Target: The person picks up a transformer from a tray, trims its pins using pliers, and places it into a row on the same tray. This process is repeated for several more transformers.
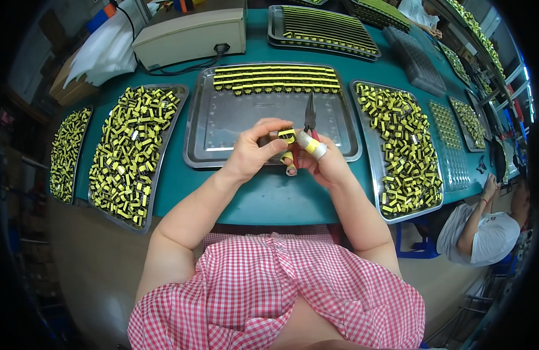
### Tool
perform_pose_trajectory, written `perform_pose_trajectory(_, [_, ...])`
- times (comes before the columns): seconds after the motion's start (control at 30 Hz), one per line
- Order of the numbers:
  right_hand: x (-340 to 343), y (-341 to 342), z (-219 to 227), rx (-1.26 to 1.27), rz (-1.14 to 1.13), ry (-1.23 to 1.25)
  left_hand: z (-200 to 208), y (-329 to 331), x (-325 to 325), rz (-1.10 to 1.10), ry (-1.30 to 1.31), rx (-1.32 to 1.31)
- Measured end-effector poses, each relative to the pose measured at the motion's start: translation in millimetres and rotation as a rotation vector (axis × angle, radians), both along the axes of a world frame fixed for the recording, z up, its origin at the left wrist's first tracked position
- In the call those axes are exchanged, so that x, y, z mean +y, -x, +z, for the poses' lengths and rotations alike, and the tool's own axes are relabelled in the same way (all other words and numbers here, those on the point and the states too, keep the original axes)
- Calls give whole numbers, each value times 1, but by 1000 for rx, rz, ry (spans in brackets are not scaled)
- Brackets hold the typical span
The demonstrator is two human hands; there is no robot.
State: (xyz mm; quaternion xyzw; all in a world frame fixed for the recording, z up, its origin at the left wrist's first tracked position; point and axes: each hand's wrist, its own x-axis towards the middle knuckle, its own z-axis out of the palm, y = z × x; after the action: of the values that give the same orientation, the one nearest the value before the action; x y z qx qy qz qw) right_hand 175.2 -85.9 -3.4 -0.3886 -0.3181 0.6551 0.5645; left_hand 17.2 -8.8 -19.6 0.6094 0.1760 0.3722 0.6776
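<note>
Between the fingers of my left hand (255, 150) is a small yellow-and-black transformer (287, 135), held above the near part of a metal tray (240, 125). My right hand (325, 163) grips a pair of long-nose pliers (310, 114), their dark jaws pointing away from me; part of the handles is hidden by the fingers. Tape wraps the thumb and a finger of that hand. Both hands are close together, with the right thumb beside the transformer. Neat rows of similar transformers (275, 79) stand along the tray's far side.
Trays heaped with loose transformers flank me: two at left (132, 151) (68, 154) and one at right (400, 151). A beige box-shaped device (190, 35) with a black cable stands at the back left. Behind the middle tray lies a filled tray (325, 29). Another person (482, 233) sits at right.
</note>
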Motion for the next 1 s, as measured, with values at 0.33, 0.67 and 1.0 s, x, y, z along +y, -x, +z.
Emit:
perform_pose_trajectory(0.33, [-2,5,3,-334,-168,-171,3,2,1,7,125,71])
perform_pose_trajectory(0.67, [-1,17,-3,-1288,-490,-1005,15,11,4,-90,388,-88])
perform_pose_trajectory(1.0, [1,21,-8,-1404,-487,-1063,17,10,-3,-123,370,-181])
